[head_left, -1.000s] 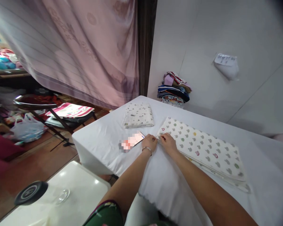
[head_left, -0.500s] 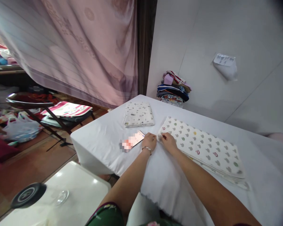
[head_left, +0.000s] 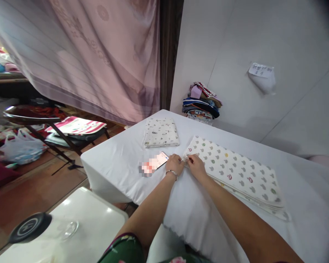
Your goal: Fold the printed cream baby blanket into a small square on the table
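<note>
A long folded cloth [head_left: 235, 171] with grey, red, green and yellow prints lies across the white-covered table [head_left: 120, 160]. My right hand [head_left: 196, 166] pinches its near left corner, fingers closed on the fabric. Close beside it, my left hand [head_left: 175, 164], with a bracelet at the wrist, has its fingers curled at the same corner; its fingertips are partly hidden, but they seem to grip the cloth's edge. A phone [head_left: 161, 159] with a lit, partly blurred screen lies just left of my left hand. Behind the phone sits a smaller folded cloth [head_left: 161, 132] with small dark prints.
A stack of folded clothes [head_left: 201, 104] stands against the wall beyond the table. At lower left is a white surface [head_left: 98, 215] with a black round-lidded object [head_left: 30, 227] and a clear glass [head_left: 70, 229]. A chair [head_left: 33, 115] and a pink curtain [head_left: 112, 54] are on the left.
My left hand has shifted slightly right, closer to my right hand at the cloth's corner. My right hand stays nearly in place.
</note>
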`<action>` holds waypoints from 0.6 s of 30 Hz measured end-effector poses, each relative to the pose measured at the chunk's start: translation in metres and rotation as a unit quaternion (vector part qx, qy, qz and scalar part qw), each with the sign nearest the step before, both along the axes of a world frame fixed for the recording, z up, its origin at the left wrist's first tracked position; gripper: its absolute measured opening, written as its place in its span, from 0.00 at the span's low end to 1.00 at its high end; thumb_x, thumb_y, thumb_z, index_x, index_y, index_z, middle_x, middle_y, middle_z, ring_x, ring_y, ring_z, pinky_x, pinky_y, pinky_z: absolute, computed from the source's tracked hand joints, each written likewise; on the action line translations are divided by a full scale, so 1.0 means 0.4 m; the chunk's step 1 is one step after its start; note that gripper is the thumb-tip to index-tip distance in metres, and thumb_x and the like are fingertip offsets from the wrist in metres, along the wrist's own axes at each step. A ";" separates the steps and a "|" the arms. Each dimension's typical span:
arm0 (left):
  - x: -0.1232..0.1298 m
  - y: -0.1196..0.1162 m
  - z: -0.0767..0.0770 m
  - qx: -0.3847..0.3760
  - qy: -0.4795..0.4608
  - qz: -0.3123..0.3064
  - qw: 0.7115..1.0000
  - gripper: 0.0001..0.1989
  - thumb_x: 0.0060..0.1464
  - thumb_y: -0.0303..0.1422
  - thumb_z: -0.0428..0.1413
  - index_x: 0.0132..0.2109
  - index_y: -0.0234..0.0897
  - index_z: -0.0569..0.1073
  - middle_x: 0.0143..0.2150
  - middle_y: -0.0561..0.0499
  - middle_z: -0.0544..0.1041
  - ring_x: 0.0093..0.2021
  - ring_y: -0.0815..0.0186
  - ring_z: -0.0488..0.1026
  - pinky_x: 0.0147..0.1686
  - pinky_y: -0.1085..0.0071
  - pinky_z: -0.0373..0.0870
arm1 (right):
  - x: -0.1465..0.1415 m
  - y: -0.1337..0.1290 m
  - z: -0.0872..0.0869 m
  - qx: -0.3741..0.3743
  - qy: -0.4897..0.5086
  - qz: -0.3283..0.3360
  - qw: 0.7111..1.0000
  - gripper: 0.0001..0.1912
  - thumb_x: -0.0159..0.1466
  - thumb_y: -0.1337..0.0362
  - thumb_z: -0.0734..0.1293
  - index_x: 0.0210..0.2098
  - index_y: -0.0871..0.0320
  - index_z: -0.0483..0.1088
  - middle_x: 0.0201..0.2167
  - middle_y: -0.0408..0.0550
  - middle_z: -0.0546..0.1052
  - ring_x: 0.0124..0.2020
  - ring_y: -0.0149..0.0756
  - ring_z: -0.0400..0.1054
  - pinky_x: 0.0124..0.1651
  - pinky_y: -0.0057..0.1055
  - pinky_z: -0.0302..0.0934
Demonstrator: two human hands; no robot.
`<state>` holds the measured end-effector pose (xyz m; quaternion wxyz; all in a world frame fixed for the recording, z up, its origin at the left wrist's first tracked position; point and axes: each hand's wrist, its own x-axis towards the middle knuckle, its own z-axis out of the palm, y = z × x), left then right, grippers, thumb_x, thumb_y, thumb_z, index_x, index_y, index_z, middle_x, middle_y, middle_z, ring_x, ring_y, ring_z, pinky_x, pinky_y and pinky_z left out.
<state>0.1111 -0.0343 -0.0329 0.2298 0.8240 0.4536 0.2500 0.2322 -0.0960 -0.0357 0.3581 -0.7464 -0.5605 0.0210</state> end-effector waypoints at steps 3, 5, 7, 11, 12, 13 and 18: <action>0.002 0.001 -0.005 0.008 -0.003 0.000 1.000 0.03 0.48 0.30 0.53 0.28 0.38 0.68 0.34 0.50 0.70 0.39 0.64 0.65 0.42 0.69 0.61 | -0.014 -0.004 0.005 -0.056 -0.055 0.016 0.997 0.07 0.60 0.64 0.59 0.31 0.57 0.68 0.31 0.45 0.69 0.34 0.32 0.62 0.36 0.27 0.53; 0.003 0.001 -0.008 0.009 -0.008 0.002 1.000 0.03 0.47 0.30 0.53 0.28 0.38 0.67 0.34 0.50 0.70 0.39 0.64 0.65 0.41 0.69 0.61 | -0.019 -0.008 0.010 -0.074 -0.073 0.019 0.994 0.06 0.60 0.65 0.60 0.31 0.57 0.68 0.32 0.45 0.69 0.35 0.33 0.62 0.36 0.26 0.52; 0.004 0.002 -0.009 0.004 -0.012 0.003 1.000 0.03 0.47 0.30 0.53 0.27 0.38 0.67 0.33 0.50 0.70 0.39 0.64 0.65 0.41 0.69 0.61 | -0.020 -0.011 0.014 -0.081 -0.078 0.026 0.993 0.05 0.59 0.66 0.60 0.31 0.56 0.68 0.32 0.45 0.69 0.36 0.33 0.62 0.36 0.26 0.52; 0.003 0.000 -0.004 -0.004 -0.009 0.010 1.000 0.03 0.46 0.29 0.53 0.26 0.38 0.67 0.33 0.51 0.70 0.38 0.64 0.65 0.40 0.69 0.62 | -0.020 -0.015 0.020 -0.080 -0.064 0.031 0.994 0.06 0.60 0.67 0.60 0.34 0.56 0.68 0.33 0.45 0.69 0.36 0.33 0.62 0.36 0.26 0.53; 0.003 0.000 -0.002 -0.003 -0.010 0.011 1.000 0.03 0.46 0.30 0.54 0.26 0.38 0.67 0.33 0.50 0.70 0.38 0.64 0.65 0.40 0.69 0.62 | -0.021 -0.015 0.021 -0.077 -0.058 0.030 0.995 0.06 0.60 0.67 0.60 0.34 0.56 0.68 0.33 0.45 0.69 0.36 0.33 0.62 0.37 0.26 0.53; 0.002 0.000 -0.001 -0.001 -0.012 0.011 1.000 0.03 0.46 0.30 0.53 0.26 0.38 0.67 0.33 0.50 0.70 0.38 0.64 0.65 0.40 0.69 0.62 | -0.022 -0.016 0.021 -0.076 -0.055 0.029 0.995 0.07 0.60 0.67 0.59 0.34 0.56 0.68 0.33 0.45 0.69 0.36 0.33 0.62 0.37 0.26 0.53; 0.003 0.000 -0.001 -0.007 -0.026 0.006 1.000 0.06 0.49 0.29 0.51 0.27 0.37 0.70 0.33 0.50 0.71 0.39 0.65 0.66 0.43 0.69 0.62 | -0.021 -0.017 0.020 -0.072 -0.055 0.035 0.995 0.06 0.59 0.65 0.61 0.33 0.56 0.70 0.33 0.45 0.69 0.37 0.33 0.62 0.36 0.27 0.53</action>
